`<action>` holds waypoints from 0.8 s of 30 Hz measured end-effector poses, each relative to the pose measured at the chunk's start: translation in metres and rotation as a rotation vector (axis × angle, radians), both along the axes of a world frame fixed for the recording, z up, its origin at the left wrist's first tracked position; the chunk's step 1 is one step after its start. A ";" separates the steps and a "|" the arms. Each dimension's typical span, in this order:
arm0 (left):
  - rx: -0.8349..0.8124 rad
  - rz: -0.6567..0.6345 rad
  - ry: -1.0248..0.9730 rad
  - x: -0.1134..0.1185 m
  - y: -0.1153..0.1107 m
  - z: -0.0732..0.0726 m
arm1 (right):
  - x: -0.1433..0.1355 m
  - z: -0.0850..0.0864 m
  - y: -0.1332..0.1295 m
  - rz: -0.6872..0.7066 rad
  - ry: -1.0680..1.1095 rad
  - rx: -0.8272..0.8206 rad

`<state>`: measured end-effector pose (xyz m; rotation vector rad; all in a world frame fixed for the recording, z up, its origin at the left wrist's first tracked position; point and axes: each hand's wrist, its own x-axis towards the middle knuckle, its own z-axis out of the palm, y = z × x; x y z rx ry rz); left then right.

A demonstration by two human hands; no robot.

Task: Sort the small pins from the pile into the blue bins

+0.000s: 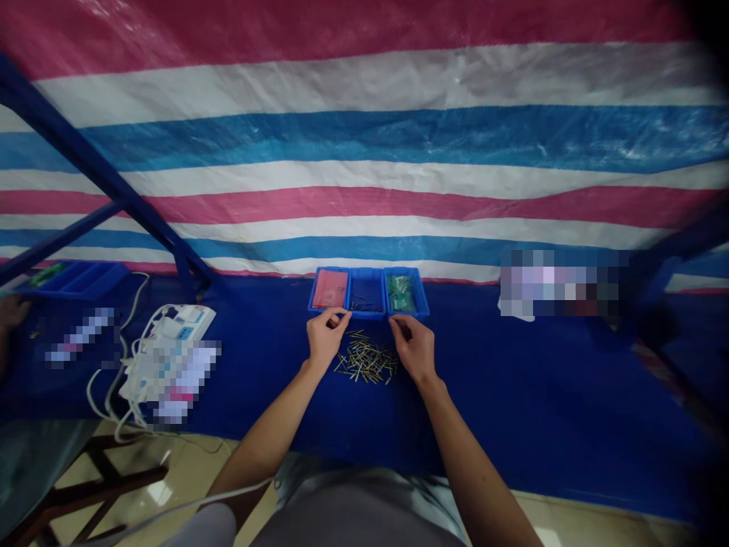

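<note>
A loose pile of thin gold-and-dark metal rods (367, 360) lies on the blue table between my hands; they are too small to name surely. My left hand (326, 336) is closed in a pinch, its fingertips at the front edge of the middle blue compartment (367, 278). Several dark thin pieces lie in that compartment. On the other side, my right hand (414, 346) has its fingers curled together just below the right compartment. Whatever either pinch holds is not visible. Pink-red flat packets (329, 289) fill the left compartment, and green packets (401, 293) lie in the right one.
To the left are a white power strip (190, 323) with tangled cables and a blurred-out item. Another blue tray (85, 279) and a co-worker's hand (12, 311) are at the far left. A striped sheet (364, 175) hangs behind the table; blue metal posts (108, 171) flank it.
</note>
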<state>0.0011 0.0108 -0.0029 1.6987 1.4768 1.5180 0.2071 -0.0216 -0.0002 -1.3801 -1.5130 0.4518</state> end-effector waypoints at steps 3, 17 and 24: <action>0.002 -0.040 -0.006 0.001 -0.001 0.002 | 0.005 -0.002 0.002 0.012 -0.070 -0.042; -0.054 -0.268 0.067 0.000 -0.004 0.003 | 0.035 -0.005 0.010 0.333 -0.297 -0.253; -0.071 -0.286 0.077 0.000 -0.003 0.000 | 0.034 -0.010 0.011 0.314 -0.386 -0.263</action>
